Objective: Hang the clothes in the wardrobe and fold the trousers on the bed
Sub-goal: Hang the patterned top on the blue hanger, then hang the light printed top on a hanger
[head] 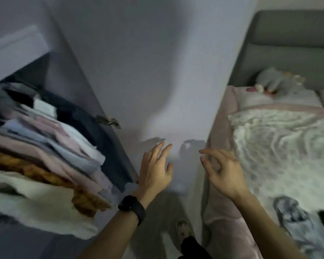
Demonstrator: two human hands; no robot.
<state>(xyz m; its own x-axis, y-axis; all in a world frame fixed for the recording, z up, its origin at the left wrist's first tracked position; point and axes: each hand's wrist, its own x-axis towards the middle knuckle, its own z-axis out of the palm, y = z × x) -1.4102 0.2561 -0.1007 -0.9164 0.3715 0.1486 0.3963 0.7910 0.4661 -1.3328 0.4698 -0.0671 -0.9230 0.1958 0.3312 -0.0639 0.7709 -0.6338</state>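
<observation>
My left hand (pixel 155 169) hovers with fingers spread beside the open white wardrobe door (pixel 148 71), holding nothing. My right hand (pixel 223 171) is next to it, fingers loosely curled and apart, empty, at the left edge of the bed (pixel 221 221). Several hung clothes (pixel 45 143) in pink, blue, white and mustard fill the wardrobe at left. A grey patterned garment (pixel 295 228) lies on the bed at lower right. The frame is motion-blurred.
A white fluffy blanket (pixel 279 150) covers the bed, with a pink pillow (pixel 266 100) and a soft toy (pixel 273 79) near the grey headboard (pixel 288 49). A door hinge (pixel 107 120) sticks out. My slippered foot (pixel 183 230) stands in the narrow floor gap.
</observation>
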